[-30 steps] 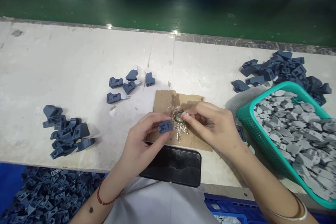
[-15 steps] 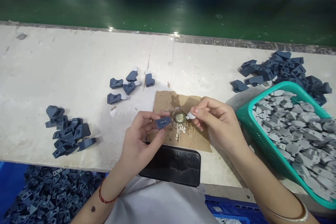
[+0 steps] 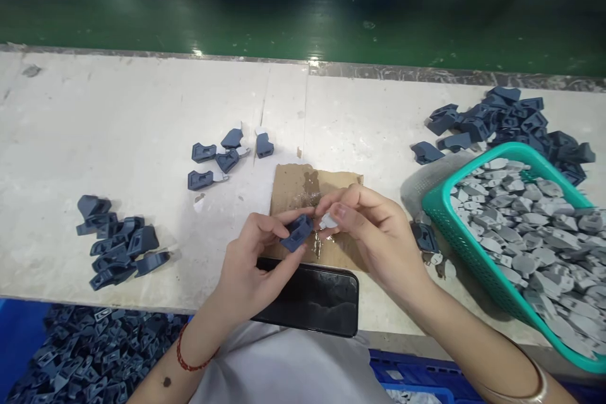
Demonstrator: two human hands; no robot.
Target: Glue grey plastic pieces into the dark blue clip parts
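Note:
Between the thumb and fingers of my left hand [image 3: 258, 259] is a dark blue plastic part [image 3: 297, 232] with a recess in its face. My right hand [image 3: 379, 237] pinches a small light grey plastic piece [image 3: 327, 221], its narrow end pointing at the blue part. The two pieces are close together, with a small gap between them. Beneath both hands lies a piece of brown cardboard [image 3: 291, 186] with a shiny wet patch, now largely covered by my right hand. A black phone [image 3: 326, 300] lies just in front of the cardboard.
Several blue parts with grey pieces attached [image 3: 227, 160] lie left of the cardboard. Loose blue parts are heaped at left [image 3: 118, 243] and back right [image 3: 506, 120]. A green basket [image 3: 438, 202] of grey pieces stands at right. A blue bin at lower left holds many blue parts [image 3: 95, 353].
My right hand has moved left with the grey piece, from beside the wet patch to the blue part. My left hand has tilted the blue part.

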